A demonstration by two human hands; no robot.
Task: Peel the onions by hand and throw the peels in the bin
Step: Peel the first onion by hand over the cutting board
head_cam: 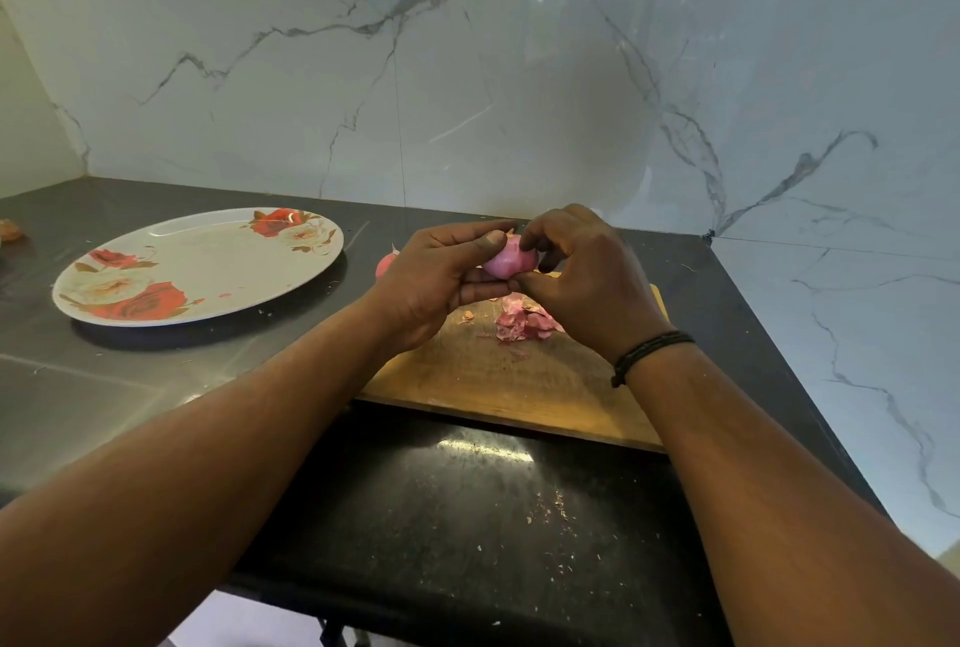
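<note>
Both hands [447, 277] [587, 282] pinch onion [508, 259] w/ curled fingers.

view: head, single wide-angle camera | position: worn on the person's head, above the near edge of the dark counter [130, 386] | facing: forward and down, toward the marble-patterned wall [519, 90] in a corner | range: near, both forearms reach in from the bottom corners | shared: none, one view only

Wooden board [498, 386], glossy marble wall [519, 100]
</note>
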